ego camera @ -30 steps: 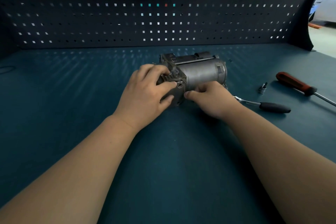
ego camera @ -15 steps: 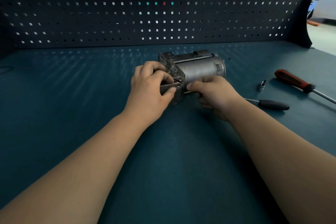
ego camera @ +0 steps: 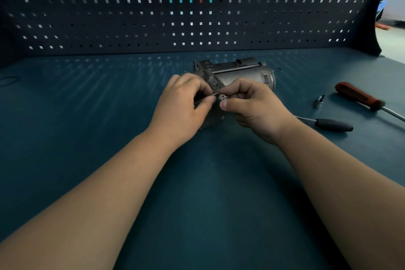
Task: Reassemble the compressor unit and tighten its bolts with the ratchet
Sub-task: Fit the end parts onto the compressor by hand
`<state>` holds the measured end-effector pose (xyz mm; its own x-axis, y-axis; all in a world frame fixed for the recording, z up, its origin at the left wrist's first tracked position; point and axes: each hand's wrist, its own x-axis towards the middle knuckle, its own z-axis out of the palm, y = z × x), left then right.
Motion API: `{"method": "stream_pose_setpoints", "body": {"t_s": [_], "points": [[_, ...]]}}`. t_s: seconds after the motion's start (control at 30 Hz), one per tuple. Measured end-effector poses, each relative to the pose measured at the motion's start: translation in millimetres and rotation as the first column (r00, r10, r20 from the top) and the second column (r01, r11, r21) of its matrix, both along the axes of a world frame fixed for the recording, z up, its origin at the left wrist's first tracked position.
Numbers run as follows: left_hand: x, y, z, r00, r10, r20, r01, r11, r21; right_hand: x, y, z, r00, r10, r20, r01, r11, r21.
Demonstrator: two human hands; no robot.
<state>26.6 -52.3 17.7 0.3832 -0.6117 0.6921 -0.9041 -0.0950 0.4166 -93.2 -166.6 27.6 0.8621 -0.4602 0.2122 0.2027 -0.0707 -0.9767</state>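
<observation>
The compressor unit (ego camera: 238, 73) is laid on its side on the teal bench top (ego camera: 197, 193), near the middle and just in front of the dark pegboard (ego camera: 197, 11). Its near end face is covered by both hands.

The left hand (ego camera: 182, 105) is held against that end face with its fingers curled. A thin metal part (ego camera: 214, 94) is pinched between its thumb and forefinger; what this part is cannot be told.

The right hand (ego camera: 256, 107) is placed just beside the left, almost touching it. Its other fingers are curled inward, and a small round-headed bolt (ego camera: 222, 96) is pinched between thumb and forefinger at the housing's edge. Whether the bolt is seated in a hole cannot be told.

To the right, the ratchet (ego camera: 333, 125) is laid flat, its black handle in view and its head hidden behind the right wrist. Further back, a small socket (ego camera: 317, 103) is stood upright near a red-handled screwdriver (ego camera: 357, 96).
</observation>
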Motion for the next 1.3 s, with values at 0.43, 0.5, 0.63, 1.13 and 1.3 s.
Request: {"method": "stream_pose_setpoints", "body": {"t_s": [0.43,0.5,0.63,1.13,1.3], "points": [[-2,4,5,0.978,0.023,-0.205,-0.024,1.000,-0.001,1,2,-1,1.000,-0.029,-0.007,0.029,0.999,-0.037],[-1,5,5,0.969,-0.006,-0.246,0.003,1.000,-0.013,2,2,-2,0.999,-0.032,-0.011,0.032,0.999,0.014],[2,4,3,0.953,-0.021,-0.303,0.021,1.000,-0.004,5,-1,-5,1.000,-0.021,-0.020,0.023,0.995,0.094],[4,5,1,0.935,-0.041,-0.353,0.037,0.999,-0.017,7,-5,-8,0.995,-0.081,-0.059,0.086,0.992,0.097],[1,5,1,0.956,-0.002,-0.295,0.008,1.000,0.019,11,-5,-9,0.973,-0.207,-0.099,0.200,0.977,-0.074]]}}
